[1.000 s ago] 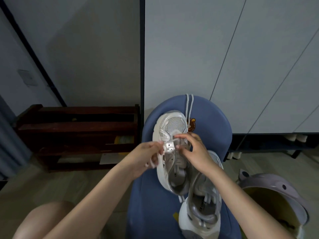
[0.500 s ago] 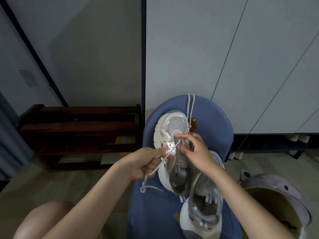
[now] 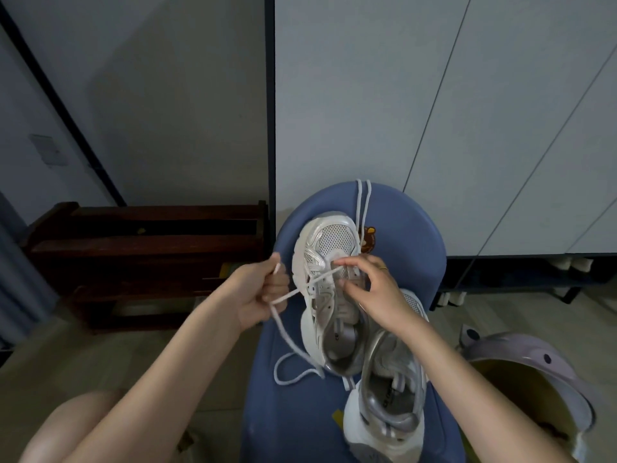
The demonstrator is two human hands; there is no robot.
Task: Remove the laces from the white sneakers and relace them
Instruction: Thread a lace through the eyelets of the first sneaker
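Relacing looks just begun: the left hand (image 3: 257, 294) grips the lace (image 3: 302, 289) drawn leftward, the right hand (image 3: 374, 292) pinches the far sneaker (image 3: 325, 262) at its eyelets; next, thread the following eyelet.

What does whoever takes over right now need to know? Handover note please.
Left hand grips the white lace, drawn out sideways from the upper sneaker. Right hand pinches the sneaker at its front eyelets. Both sneakers lie on the blue chair; the second sneaker is nearer. Another lace hangs over the chair back. Done: first eyelets on the upper sneaker. Left: remaining eyelets; second sneaker's lacing unclear.
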